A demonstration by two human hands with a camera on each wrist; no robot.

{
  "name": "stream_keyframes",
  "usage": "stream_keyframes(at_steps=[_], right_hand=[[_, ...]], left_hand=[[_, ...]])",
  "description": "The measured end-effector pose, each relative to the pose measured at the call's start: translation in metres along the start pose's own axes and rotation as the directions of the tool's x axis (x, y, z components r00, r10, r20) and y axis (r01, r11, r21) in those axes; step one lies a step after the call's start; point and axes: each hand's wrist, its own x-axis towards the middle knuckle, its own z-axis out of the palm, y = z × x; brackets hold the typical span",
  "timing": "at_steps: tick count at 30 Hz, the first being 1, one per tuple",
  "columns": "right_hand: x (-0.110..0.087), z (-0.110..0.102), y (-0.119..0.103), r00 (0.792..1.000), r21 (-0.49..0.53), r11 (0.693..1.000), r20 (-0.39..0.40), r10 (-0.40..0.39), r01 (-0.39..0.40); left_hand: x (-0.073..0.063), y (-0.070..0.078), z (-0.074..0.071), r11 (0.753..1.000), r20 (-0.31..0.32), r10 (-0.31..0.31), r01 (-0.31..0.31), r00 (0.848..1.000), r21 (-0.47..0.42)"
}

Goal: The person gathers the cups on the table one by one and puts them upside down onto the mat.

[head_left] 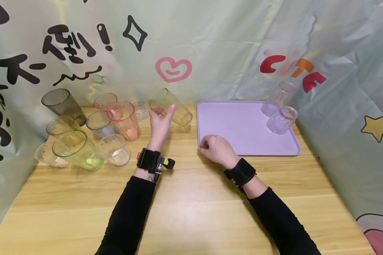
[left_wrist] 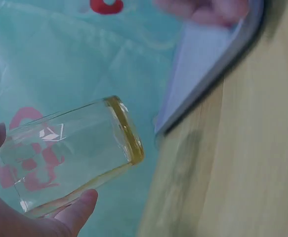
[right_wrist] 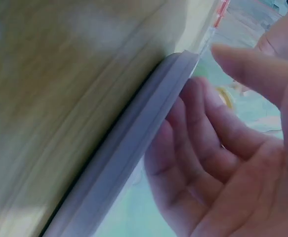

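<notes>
Ideally, light, even pressure suits the slick, tilted cup [head_left: 181, 114] that my left hand [head_left: 160, 123] grips just left of the tray [head_left: 233, 127], my right hand [head_left: 218, 150] loosely curled, holding nothing, by the tray's near-left corner.

Head view, clock from its centre. 9 o'clock, 9 pcs: 1 dark grey tumbler [head_left: 67, 107], 1 amber tumbler [head_left: 61, 126], 1 green tumbler [head_left: 79, 151], 1 blue-grey tumbler [head_left: 99, 124], 2 red-rimmed tumblers [head_left: 105, 101] [head_left: 125, 121], 3 clear tumblers [head_left: 50, 156] [head_left: 115, 150] [head_left: 142, 112]. Between 10 and 11: 1 yellowish tumbler [head_left: 178, 110]. 3 o'clock: 1 tray [head_left: 233, 124], 2 clear tray tumblers [head_left: 277, 101] [head_left: 281, 121] at its own 2 o'clock. Also 2 hands [head_left: 160, 123] [head_left: 218, 150], 2 wristbands [head_left: 148, 160] [head_left: 241, 172], 2 sleeves [head_left: 127, 212] [head_left: 282, 219], 1 table [head_left: 185, 212]. Backdrop [head_left: 223, 42]: 1 heart [head_left: 173, 73] between 11 and 12, 1 star [head_left: 379, 127] at 3.
</notes>
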Motion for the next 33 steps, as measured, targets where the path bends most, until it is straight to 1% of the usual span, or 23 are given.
stream_keyframes(at_steps=[3,5,8,10,13,16,19,21,23,27,30,33], right_hand=[[0.001,-0.001,-0.001,0.997,0.046,0.999,-0.079,-0.004,0.008],[0.002,-0.002,-0.002,0.99,0.073,0.997,-0.138,-0.007,0.017],[0.002,-0.003,-0.003,0.976,0.114,0.993,-0.216,-0.004,0.029],[0.002,-0.003,-0.003,0.966,0.14,0.989,-0.259,-0.004,0.042],[0.003,-0.002,-0.003,0.949,0.184,0.98,-0.315,-0.01,0.072],[0.004,-0.001,-0.004,0.926,0.213,0.968,-0.376,-0.045,0.134],[0.005,0.0,-0.005,0.893,0.222,0.95,-0.437,-0.104,0.22],[0.005,0.001,-0.006,0.868,0.218,0.934,-0.474,-0.151,0.281],[0.006,0.003,-0.006,0.845,0.212,0.92,-0.501,-0.188,0.33],[0.006,0.006,-0.007,0.81,0.194,0.901,-0.539,-0.232,0.387],[0.007,0.006,-0.007,0.788,0.178,0.894,-0.563,-0.251,0.412],[0.007,0.005,-0.006,0.771,0.169,0.889,-0.581,-0.26,0.426]], left_hand=[[-0.007,-0.001,0.002,0.995,0.007,-0.063,0.063,0.998,-0.081],[-0.012,-0.002,0.005,0.982,0.019,-0.09,0.092,0.996,-0.162],[-0.017,-0.004,0.007,0.952,0.039,-0.125,0.131,0.991,-0.276],[-0.02,-0.004,0.008,0.926,0.063,-0.141,0.154,0.988,-0.343],[-0.021,-0.005,0.007,0.899,0.112,-0.167,0.198,0.98,-0.39],[-0.022,-0.006,0.006,0.865,0.169,-0.206,0.26,0.964,-0.43],[-0.023,-0.007,0.007,0.827,0.224,-0.239,0.319,0.945,-0.463],[-0.024,-0.008,0.008,0.81,0.256,-0.251,0.348,0.933,-0.473],[-0.026,-0.01,0.01,0.801,0.284,-0.258,0.369,0.923,-0.471],[-0.027,-0.013,0.014,0.795,0.351,-0.251,0.399,0.902,-0.457],[-0.028,-0.014,0.018,0.797,0.403,-0.237,0.414,0.884,-0.439],[-0.028,-0.014,0.02,0.796,0.437,-0.237,0.431,0.868,-0.424]])
